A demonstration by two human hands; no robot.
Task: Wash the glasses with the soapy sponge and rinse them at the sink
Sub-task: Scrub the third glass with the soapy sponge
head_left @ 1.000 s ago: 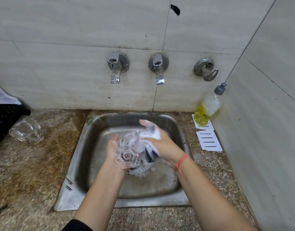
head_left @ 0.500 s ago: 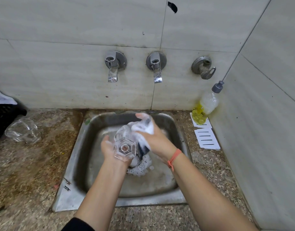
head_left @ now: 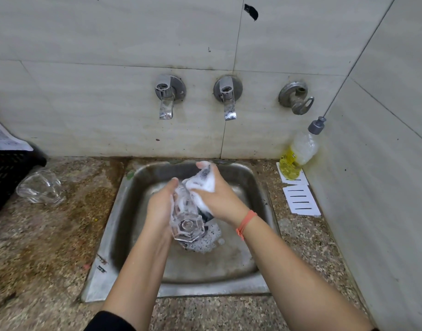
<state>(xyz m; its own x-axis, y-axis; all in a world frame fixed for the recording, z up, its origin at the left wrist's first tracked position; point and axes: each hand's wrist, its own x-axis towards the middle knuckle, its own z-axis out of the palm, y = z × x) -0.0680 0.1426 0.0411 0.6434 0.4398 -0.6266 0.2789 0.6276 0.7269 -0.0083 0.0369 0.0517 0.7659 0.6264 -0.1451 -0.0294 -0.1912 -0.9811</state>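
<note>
Over the steel sink (head_left: 124, 211) my left hand (head_left: 158, 209) grips a clear faceted glass (head_left: 187, 226), its thick base turned toward me. My right hand (head_left: 219, 197) holds a foam-covered sponge (head_left: 204, 180) pressed against the glass's upper part near the rim. Foam coats both hands. A second clear glass (head_left: 39, 188) lies on its side on the stone counter at the left. Suds sit around the drain under the held glass.
Two wall taps (head_left: 165, 101) (head_left: 227, 99) stand above the sink with no water running; a third fitting (head_left: 297, 99) is to their right. A yellow soap bottle (head_left: 295, 158) leans in the right corner beside white cards (head_left: 301, 199). A black crate (head_left: 4, 173) sits far left.
The glass has tilted so its base points more down toward me. My right hand with the sponge has slid up along the glass toward its rim.
</note>
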